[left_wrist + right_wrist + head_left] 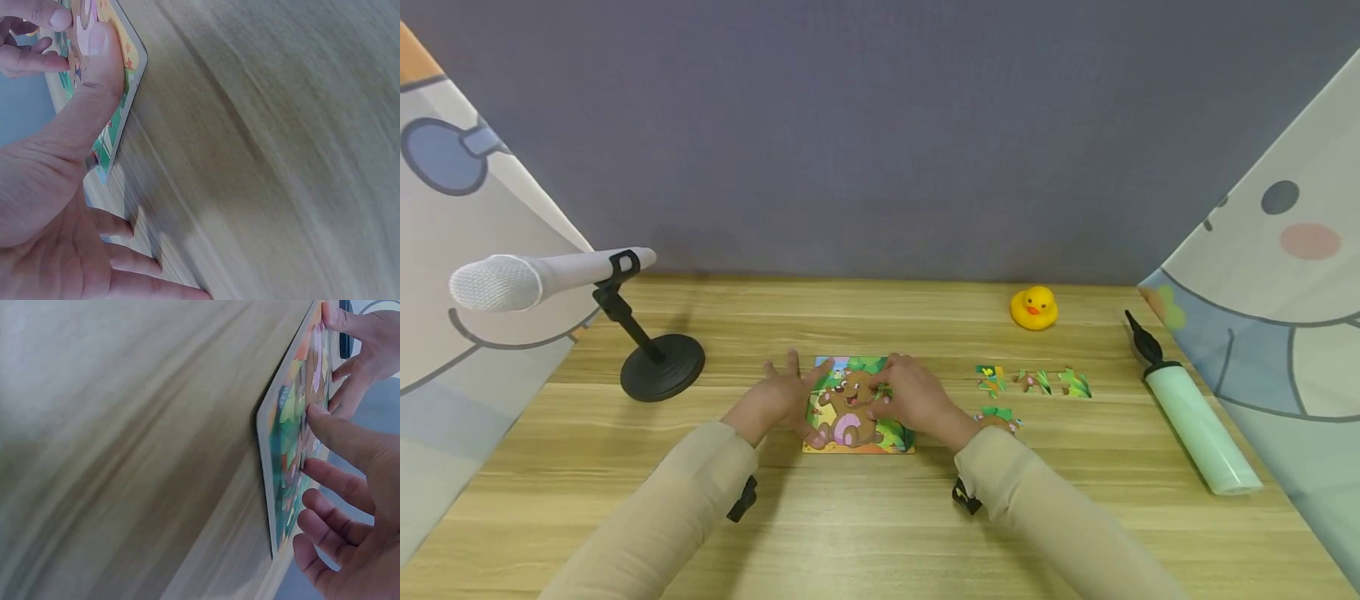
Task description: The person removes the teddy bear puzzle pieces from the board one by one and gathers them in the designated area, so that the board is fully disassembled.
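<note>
A jigsaw board [850, 448] with a cartoon bear picture lies flat on the wooden table. My left hand [780, 400] is spread at its left side; the thumb [106, 56] rests on the picture near the bottom edge, and the other fingers reach onto the tabletop. Over the board's right part, my right hand [917, 398] pinches a puzzle piece [303, 440] between thumb and index finger, close against the picture. Its remaining fingers curl loosely. The hand hides part of the board's right side in the head view.
Loose puzzle pieces [991, 380] lie right of the board, one [997, 418] beside my right wrist. A yellow rubber duck [1033, 308] sits behind them. A pale green hand pump [1202, 429] lies at far right; a microphone on a black stand [662, 367] stands at left.
</note>
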{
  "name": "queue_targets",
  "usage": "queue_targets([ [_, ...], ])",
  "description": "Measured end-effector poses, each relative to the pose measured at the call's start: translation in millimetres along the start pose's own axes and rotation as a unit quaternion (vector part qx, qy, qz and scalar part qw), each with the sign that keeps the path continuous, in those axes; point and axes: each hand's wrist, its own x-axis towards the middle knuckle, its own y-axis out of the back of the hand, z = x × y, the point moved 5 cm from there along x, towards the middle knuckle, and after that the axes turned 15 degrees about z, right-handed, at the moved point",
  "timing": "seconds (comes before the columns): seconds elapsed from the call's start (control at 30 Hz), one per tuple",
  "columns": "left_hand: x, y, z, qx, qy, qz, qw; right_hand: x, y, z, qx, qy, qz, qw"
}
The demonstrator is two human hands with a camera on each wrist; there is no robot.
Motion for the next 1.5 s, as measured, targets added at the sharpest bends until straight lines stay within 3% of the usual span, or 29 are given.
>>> queue_targets([
  [0.47,-0.4,0.3,-0.4,0.004,-0.004,0.002,1.0,2.1,-4.1,3.8,0.02,-0.023,-0.024,0.999],
  [0.9,-1.2,-0.1,0.6,0.016,-0.003,-0.003,0.9999,2.5,2.0,13.0,-0.02,0.006,-0.006,1.0],
  [1.13,-1.5,1.1,1.2,0.021,-0.004,-0.003,0.9998,-2.0,15.2,25.0,0.006,-0.015,-0.016,1.0],
  [1.5,-1.5,0.9,0.8,0.022,-0.001,-0.006,0.9997,-16.9,42.6,41.7,0.025,0.025,-0.002,0.999],
])
